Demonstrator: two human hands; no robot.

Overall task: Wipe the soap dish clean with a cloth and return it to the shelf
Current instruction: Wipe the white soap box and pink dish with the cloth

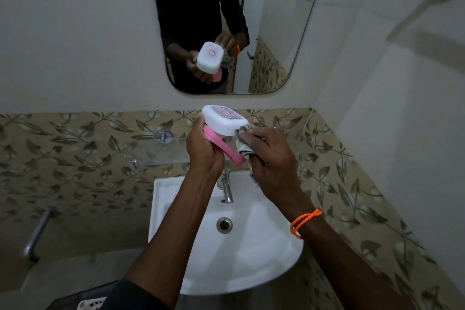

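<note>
At centre frame, above the sink (176,199), the left hand (203,148) grips the soap dish (222,121) from below, its pink part (221,145) hanging open beneath the white part. Just right, the right hand (271,156) holds a bunched grey cloth (242,133) pressed to the dish's right end. This looks like the wiping step, not yet finished. Next calls for turning the dish to reach unwiped faces, then setting it on the glass shelf (156,156) left of centre.
</note>
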